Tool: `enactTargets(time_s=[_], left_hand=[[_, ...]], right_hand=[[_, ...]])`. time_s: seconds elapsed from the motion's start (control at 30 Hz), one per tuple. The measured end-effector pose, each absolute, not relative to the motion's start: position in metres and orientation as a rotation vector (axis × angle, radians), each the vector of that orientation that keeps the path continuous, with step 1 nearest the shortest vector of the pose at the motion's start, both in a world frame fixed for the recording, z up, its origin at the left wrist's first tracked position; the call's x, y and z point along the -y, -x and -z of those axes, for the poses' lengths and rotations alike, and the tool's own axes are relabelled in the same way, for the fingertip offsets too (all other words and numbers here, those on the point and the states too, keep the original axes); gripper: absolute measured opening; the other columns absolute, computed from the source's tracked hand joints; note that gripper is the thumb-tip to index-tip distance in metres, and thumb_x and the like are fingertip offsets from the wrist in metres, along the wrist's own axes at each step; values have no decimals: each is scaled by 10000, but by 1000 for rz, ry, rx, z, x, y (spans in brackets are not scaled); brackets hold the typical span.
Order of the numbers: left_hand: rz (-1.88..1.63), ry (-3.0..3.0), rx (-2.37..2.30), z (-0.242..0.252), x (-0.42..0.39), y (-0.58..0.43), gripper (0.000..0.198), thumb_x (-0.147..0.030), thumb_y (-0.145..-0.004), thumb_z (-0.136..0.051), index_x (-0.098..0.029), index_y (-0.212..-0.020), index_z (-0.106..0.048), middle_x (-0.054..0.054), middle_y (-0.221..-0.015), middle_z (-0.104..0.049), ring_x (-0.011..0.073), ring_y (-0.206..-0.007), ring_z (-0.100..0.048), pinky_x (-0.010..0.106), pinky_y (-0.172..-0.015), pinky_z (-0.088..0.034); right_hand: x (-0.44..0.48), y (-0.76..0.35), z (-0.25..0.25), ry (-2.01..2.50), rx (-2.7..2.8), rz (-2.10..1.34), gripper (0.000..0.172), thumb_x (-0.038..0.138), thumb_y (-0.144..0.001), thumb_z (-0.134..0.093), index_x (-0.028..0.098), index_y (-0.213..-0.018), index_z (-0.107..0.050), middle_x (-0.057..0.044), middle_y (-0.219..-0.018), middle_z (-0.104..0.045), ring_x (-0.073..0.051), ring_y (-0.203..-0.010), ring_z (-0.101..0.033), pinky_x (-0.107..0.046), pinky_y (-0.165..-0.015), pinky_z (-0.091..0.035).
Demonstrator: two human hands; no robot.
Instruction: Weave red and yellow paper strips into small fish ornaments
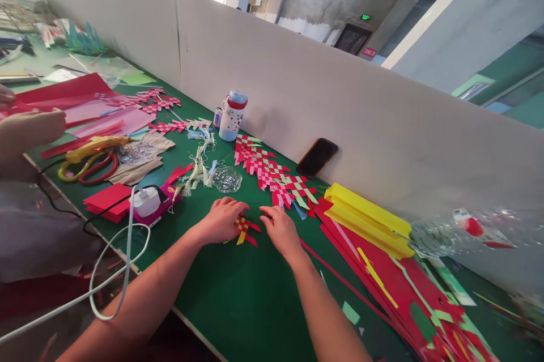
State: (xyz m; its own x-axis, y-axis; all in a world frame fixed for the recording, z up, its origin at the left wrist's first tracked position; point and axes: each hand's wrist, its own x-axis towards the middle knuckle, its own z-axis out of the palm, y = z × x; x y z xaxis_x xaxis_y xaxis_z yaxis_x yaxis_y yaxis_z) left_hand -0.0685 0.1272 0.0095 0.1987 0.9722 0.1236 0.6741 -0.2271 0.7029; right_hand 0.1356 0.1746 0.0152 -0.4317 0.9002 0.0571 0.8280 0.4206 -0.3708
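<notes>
My left hand (pixel 224 219) lies over a small woven piece of red and yellow paper strips (pixel 243 227), its fingers closed on the upper edge and covering part of it. Loose red and yellow strip ends stick out to the right and below. Just right of this piece is my right hand (pixel 281 230), fingers bent, thumb and forefinger slightly apart, with nothing visible between them. Beyond both hands is a row of woven red, pink and green paper pieces (pixel 267 169). A clear dish of small beads (pixel 228 179) sits beside pale tassels (pixel 198 166).
On the right are red paper sheets (pixel 348 254), a folded yellow sheet (pixel 369 217) and a plastic bottle (pixel 467 229). A phone (pixel 317 157) leans on the partition near a cup (pixel 233 118). Scissors (pixel 100 166), a charger (pixel 147 202) with cable and another person's hand (pixel 34 130) are left.
</notes>
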Motion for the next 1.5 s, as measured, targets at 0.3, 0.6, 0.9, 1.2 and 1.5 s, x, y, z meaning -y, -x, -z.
enactTargets(time_s=[0.3,0.6,0.9,1.2,1.5], left_hand=[[-1181,-1572,-1597,-11,-135,74,466,-53,-721,-446,-225,-1123,-608,46,-1004,-690,203,-976,-636,324,-871,-475],[-1643,-1225,-1440,-27,-130,70,224,-192,-837,-486,-193,-1038,-585,33,-918,-660,150,-882,-628,248,-766,-477],[-1804,-1134,-1373,-26,-134,71,158,-240,-841,-516,-175,-972,-577,31,-883,-640,138,-820,-617,240,-728,-483],[-1532,-1469,-1364,-27,-86,66,167,-162,-813,-555,-203,-937,-659,38,-971,-665,169,-888,-629,279,-776,-498],[-1103,-2146,-1490,8,-53,69,211,-158,-905,-476,-227,-1004,-649,70,-1148,-639,215,-1091,-596,364,-932,-502]], right_hand=[[-170,-125,-13,1633,2386,-413,194,319,-955,-565,178,-1063,-644,-55,-1097,-661,-162,-920,-647,-361,-806,-555],[-172,-115,-12,1711,2409,-343,214,332,-952,-568,182,-1091,-631,-56,-1098,-651,-165,-912,-643,-357,-789,-555],[-174,-118,-5,1637,2413,-439,291,349,-941,-583,177,-1175,-602,-75,-1182,-626,-198,-991,-634,-410,-845,-545],[-171,-153,-10,1543,2095,-703,304,362,-939,-588,157,-1164,-598,-62,-1100,-647,-171,-890,-652,-364,-759,-566],[-129,-223,-30,1707,1998,-472,306,277,-948,-405,174,-1155,-605,-38,-865,-677,-161,-730,-663,-306,-709,-544]])
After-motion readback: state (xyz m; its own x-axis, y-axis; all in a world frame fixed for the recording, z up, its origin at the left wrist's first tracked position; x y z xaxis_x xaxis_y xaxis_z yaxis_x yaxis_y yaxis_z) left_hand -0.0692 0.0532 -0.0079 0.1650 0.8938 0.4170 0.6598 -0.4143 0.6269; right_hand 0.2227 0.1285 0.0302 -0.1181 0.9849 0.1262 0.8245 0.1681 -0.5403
